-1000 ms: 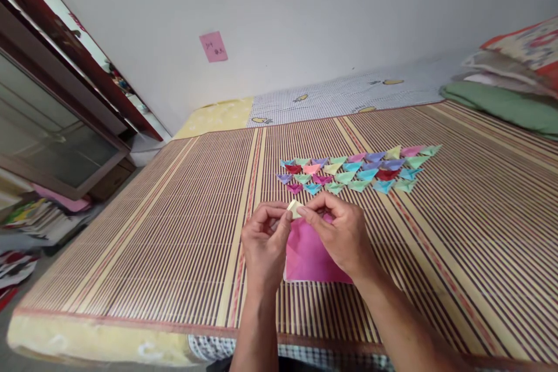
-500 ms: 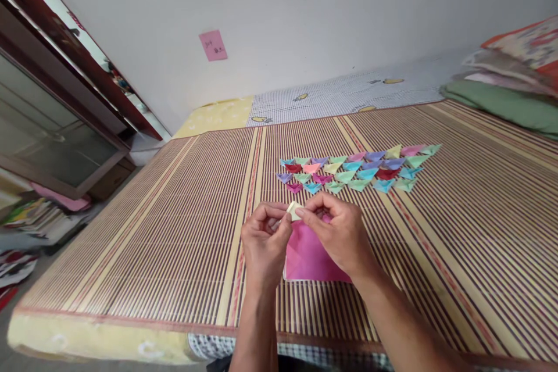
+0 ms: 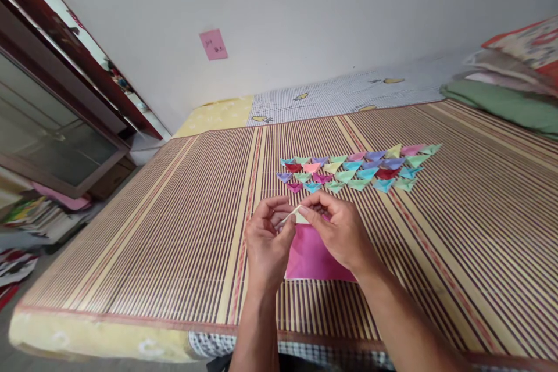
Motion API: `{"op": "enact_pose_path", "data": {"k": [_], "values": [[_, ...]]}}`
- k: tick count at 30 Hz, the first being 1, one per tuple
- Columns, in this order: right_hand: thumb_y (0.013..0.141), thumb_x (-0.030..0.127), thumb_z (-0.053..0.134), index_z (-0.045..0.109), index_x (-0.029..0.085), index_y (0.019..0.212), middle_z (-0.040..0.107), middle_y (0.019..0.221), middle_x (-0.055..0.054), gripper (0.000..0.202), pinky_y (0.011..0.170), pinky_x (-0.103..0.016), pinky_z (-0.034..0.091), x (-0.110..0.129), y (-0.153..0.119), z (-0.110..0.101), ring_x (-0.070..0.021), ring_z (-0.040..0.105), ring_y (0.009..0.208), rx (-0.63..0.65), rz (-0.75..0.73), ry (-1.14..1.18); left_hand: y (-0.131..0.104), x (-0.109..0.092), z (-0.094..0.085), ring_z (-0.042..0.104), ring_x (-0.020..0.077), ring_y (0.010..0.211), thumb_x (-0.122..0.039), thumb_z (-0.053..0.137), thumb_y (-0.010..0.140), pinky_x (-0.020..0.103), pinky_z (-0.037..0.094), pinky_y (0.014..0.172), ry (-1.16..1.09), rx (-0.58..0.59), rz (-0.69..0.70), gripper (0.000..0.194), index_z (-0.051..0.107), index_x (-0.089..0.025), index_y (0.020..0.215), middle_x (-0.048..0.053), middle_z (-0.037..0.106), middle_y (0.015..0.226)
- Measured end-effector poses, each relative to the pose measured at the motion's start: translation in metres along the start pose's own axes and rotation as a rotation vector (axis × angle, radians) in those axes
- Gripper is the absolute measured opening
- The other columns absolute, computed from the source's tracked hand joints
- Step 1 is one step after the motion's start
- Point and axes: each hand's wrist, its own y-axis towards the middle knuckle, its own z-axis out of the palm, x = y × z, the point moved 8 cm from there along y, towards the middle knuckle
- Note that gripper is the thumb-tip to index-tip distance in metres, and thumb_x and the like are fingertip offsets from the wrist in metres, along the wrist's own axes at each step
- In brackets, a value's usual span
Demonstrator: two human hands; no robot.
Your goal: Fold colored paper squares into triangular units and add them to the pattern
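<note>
Between my two hands is a small pale yellow folded paper (image 3: 300, 218), with a pointed top edge showing. My left hand (image 3: 268, 238) pinches its left side between thumb and fingers. From the right, my right hand (image 3: 337, 232) grips it near the peak, thumb in front. Just below the fingers, a stack of magenta paper sheets (image 3: 316, 256) lies on the striped mat, partly covered by my right hand. Beyond my hands, folded paper pieces (image 3: 346, 176) in many colours are set out in several rows.
The striped bamboo mat (image 3: 174, 232) covers the bed. Folded bedding (image 3: 501, 106) and a patterned pillow (image 3: 529, 49) are stacked at the far right. A pink note (image 3: 213, 45) is stuck on the wall. Books (image 3: 41, 215) are piled at the left beside a glass-panelled cabinet (image 3: 47, 122).
The yellow paper has turned between my fingers and now shows a wider, peaked shape. My left hand has shifted slightly right and its fingers have loosened a little.
</note>
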Motion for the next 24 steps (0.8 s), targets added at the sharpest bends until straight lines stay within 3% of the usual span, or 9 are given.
{"op": "enact_pose_path", "data": {"k": [4, 7, 12, 19, 24], "values": [[0.093, 0.03, 0.067, 0.069, 0.02, 0.082, 0.069, 0.075, 0.0, 0.015, 0.065, -0.027, 0.049, -0.006, 0.001, -0.003, -0.0163, 0.063, 0.069, -0.013, 0.023, 0.092, 0.001, 0.013, 0.005, 0.069, 0.0136, 0.07, -0.02, 0.089, 0.073, 0.023, 0.055, 0.064, -0.065, 0.052, -0.142, 0.031, 0.072, -0.017, 0.098, 0.002, 0.075, 0.082], [0.094, 0.032, 0.067, 0.069, 0.02, 0.083, 0.067, 0.074, 0.0, 0.016, 0.064, -0.026, 0.049, -0.009, 0.0, -0.004, -0.0159, 0.062, 0.068, -0.018, 0.047, 0.128, 0.0, 0.02, 0.009, 0.069, 0.0145, 0.064, -0.028, 0.089, 0.074, 0.025, 0.056, 0.065, -0.09, 0.092, -0.239, 0.023, 0.074, -0.015, 0.084, 0.003, 0.074, 0.07], [0.094, 0.032, 0.068, 0.068, 0.02, 0.081, 0.066, 0.074, 0.001, 0.018, 0.065, -0.026, 0.048, -0.005, 0.0, -0.006, -0.0152, 0.06, 0.069, -0.024, 0.016, 0.1, 0.0, 0.013, 0.01, 0.068, 0.0152, 0.061, -0.035, 0.079, 0.086, 0.028, 0.056, 0.068, -0.109, 0.106, -0.219, 0.022, 0.076, -0.015, 0.08, 0.004, 0.074, 0.067], [0.094, 0.03, 0.068, 0.07, 0.02, 0.082, 0.068, 0.076, 0.0, 0.016, 0.066, -0.027, 0.048, -0.004, 0.0, 0.001, -0.0161, 0.062, 0.07, 0.065, 0.015, 0.105, 0.0, 0.013, 0.01, 0.063, 0.013, 0.068, -0.032, 0.08, 0.085, 0.024, 0.05, 0.069, -0.082, 0.134, -0.213, 0.017, 0.076, -0.016, 0.082, 0.001, 0.07, 0.073], [0.102, 0.04, 0.058, 0.074, 0.02, 0.088, 0.071, 0.083, -0.002, 0.029, 0.074, -0.028, 0.05, -0.007, 0.002, 0.0, -0.0183, 0.066, 0.081, 0.08, 0.073, 0.171, 0.001, 0.02, -0.003, 0.056, 0.0104, 0.065, -0.03, 0.081, 0.083, 0.021, 0.044, 0.066, -0.114, 0.003, -0.229, 0.019, 0.074, -0.016, 0.073, -0.001, 0.064, 0.067]]}}
